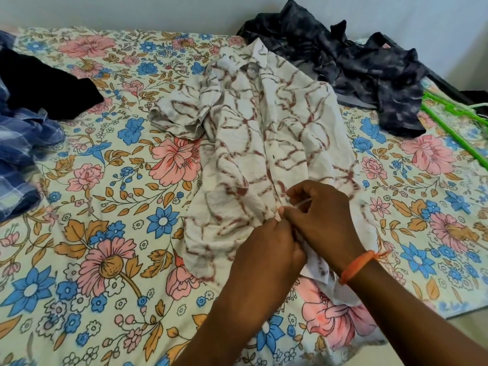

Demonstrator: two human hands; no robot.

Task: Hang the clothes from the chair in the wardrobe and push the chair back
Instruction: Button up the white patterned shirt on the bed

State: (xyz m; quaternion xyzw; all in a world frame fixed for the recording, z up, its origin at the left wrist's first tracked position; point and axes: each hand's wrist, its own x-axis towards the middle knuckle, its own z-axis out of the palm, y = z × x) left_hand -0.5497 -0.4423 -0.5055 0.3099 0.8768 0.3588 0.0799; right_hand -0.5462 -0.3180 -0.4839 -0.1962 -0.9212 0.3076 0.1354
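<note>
A white shirt with a brown line pattern (266, 143) lies spread on the floral bedsheet (111, 233), collar toward the wall. My left hand (266, 249) and my right hand (322, 215) meet at the shirt's lower front edge, near the hem. Both pinch the fabric along the button strip, fingers curled. My right wrist wears an orange band. The shirt's bottom corner is hidden under my hands. No chair or wardrobe is in view.
A dark blue-grey patterned garment (364, 67) is heaped at the back right. Green hangers (454, 128) lie at the right edge of the bed. A black garment (45, 85) and a blue checked one (18, 154) lie at the left.
</note>
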